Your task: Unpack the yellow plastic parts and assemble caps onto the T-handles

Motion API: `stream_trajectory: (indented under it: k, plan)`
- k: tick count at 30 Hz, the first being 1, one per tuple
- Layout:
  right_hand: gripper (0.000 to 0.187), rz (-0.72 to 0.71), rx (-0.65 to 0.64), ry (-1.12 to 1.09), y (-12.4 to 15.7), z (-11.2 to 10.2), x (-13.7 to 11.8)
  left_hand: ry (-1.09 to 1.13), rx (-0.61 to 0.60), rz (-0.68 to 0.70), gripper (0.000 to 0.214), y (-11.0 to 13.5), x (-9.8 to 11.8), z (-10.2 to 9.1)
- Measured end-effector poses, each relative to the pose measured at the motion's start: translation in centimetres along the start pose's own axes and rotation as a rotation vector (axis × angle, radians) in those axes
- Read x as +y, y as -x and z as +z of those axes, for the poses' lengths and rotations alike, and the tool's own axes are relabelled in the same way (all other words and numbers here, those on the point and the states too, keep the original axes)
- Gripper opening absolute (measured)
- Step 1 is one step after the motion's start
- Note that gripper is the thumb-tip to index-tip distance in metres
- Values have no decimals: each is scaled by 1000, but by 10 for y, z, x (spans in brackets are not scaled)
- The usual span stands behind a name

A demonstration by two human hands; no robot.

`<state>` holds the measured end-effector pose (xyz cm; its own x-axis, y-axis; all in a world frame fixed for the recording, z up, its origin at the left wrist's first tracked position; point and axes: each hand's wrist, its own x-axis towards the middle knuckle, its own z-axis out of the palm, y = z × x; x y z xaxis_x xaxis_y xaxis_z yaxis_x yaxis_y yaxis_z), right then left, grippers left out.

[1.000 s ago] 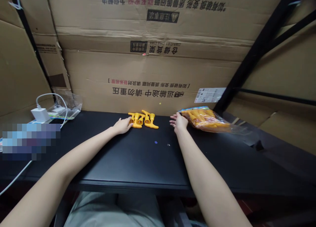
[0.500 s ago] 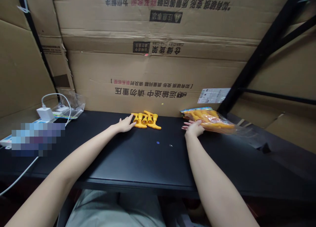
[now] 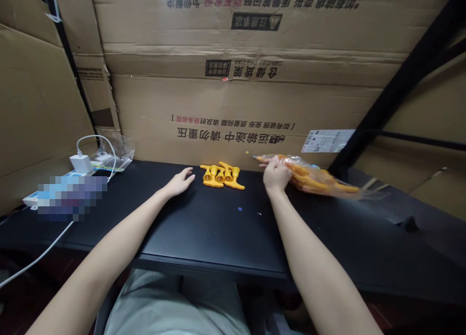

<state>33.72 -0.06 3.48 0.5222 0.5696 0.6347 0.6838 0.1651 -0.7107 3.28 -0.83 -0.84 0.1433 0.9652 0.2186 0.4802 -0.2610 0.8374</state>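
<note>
Several yellow plastic pieces [image 3: 221, 175], each with a hollow round socket and a crossbar, lie in a row at the back middle of the black table [image 3: 207, 228]. Just left of them, apart from the row, my left hand [image 3: 179, 182] is open and empty. On the right, my right hand [image 3: 275, 175] is closed on the near left side of a clear plastic bag [image 3: 320, 177]. More yellow pieces show through the bag. The fingertips of that hand are partly hidden behind it.
A white charger [image 3: 80, 163] and its cable stand on a power strip [image 3: 31, 200] at the left, with a crumpled clear wrapper [image 3: 122, 158] behind. Cardboard [image 3: 225, 97] walls the back. A black metal post [image 3: 393, 92] rises at the right. A small blue dot [image 3: 240, 209] lies on the table.
My left hand has drawn back left from the yellow pieces. My right hand has closed on the bag, whose left end is now lifted. The view has shifted slightly.
</note>
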Motion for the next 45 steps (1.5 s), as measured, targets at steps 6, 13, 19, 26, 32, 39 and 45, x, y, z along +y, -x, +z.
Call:
stream_trajectory:
  k: [6, 13, 19, 26, 32, 39, 45]
  plan:
    - [39, 19, -273, -506, 33, -2, -56, 446, 12, -150, 38, 0, 9, 5]
    - [42, 60, -712, -839, 68, 6, -100, 966, -161, -276, 77, 7, 25, -20]
    - [48, 153, -988, -889, 66, 35, -108, 999, -120, -281, 63, 7, 19, -34]
    - [39, 326, -822, -784, 62, 68, -89, 1115, 341, -376, 29, -8, 8, -27]
    - [31, 472, -961, -863, 81, 74, -73, 1129, 566, -451, 24, -12, 4, -26]
    - [86, -64, -1051, -548, 95, 80, -65, 1045, 322, -476, 23, -8, 4, -18]
    - [56, -687, -992, -93, 97, 68, -64, 952, 258, -503, 23, -6, 0, -18]
